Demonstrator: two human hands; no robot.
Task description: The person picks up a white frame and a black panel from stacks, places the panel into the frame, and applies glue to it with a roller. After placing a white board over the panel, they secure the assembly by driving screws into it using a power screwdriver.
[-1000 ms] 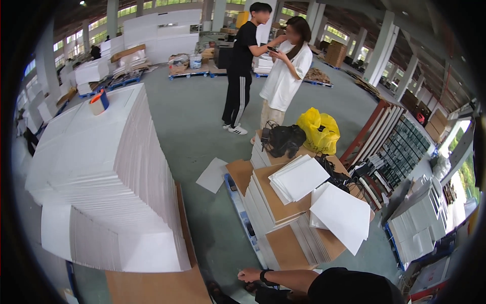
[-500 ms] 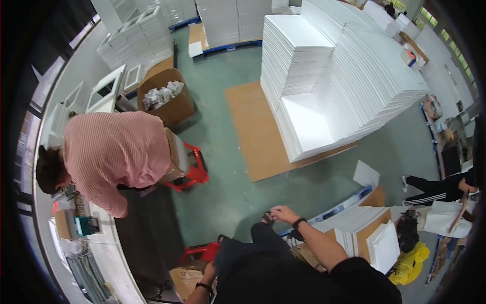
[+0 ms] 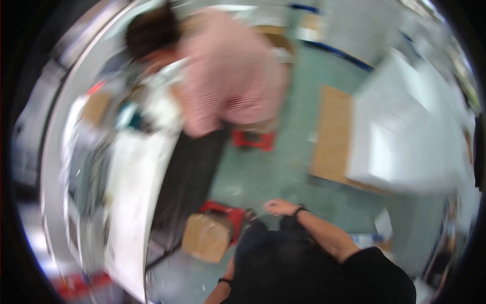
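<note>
The right hand [image 3: 280, 206] hangs loosely curled and empty above the floor [image 3: 263, 172], the cardboard box [image 3: 205, 236] near it on the red stool [image 3: 225, 213].

My right hand [image 3: 280, 206] is stretched forward over the green floor, fingers loosely curled and holding nothing — a dark band circles its wrist. Nearest to it I see a red stool [image 3: 226, 211], low and partly hidden, touching a brown cardboard box [image 3: 205, 236] that sits tilted just to its left. My left hand [image 3: 230, 270] hangs low beside my dark clothing — blur hides its fingers.
</note>
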